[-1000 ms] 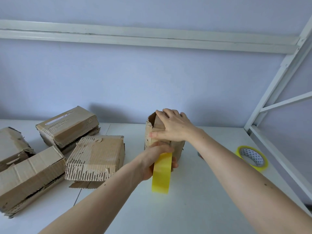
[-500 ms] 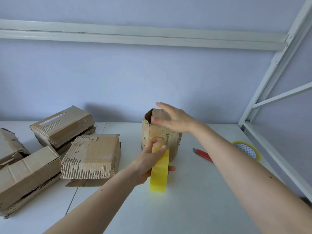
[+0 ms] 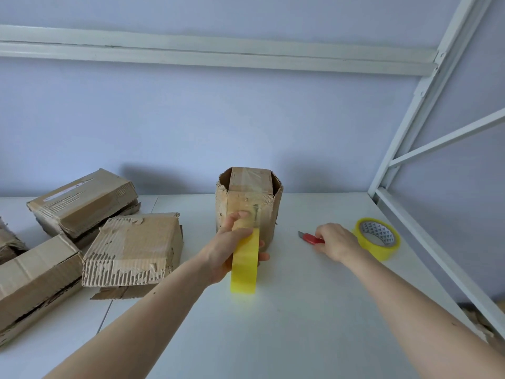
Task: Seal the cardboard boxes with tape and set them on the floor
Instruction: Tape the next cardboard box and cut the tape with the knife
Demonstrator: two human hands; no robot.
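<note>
Upright cardboard box (image 3: 247, 206) mid-worktop (image 3: 300, 310), left hand (image 3: 232, 250) gripping yellow tape roll (image 3: 244, 265) against it; right hand (image 3: 334, 242) curled on red cutter (image 3: 311, 238) near right edge

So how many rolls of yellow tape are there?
2. One roll of tape is in the left hand by the upright box; another roll lies on the table at right.

No legible txt – label on rear left box (image 3: 82, 204) too blurred (illegible).
</note>
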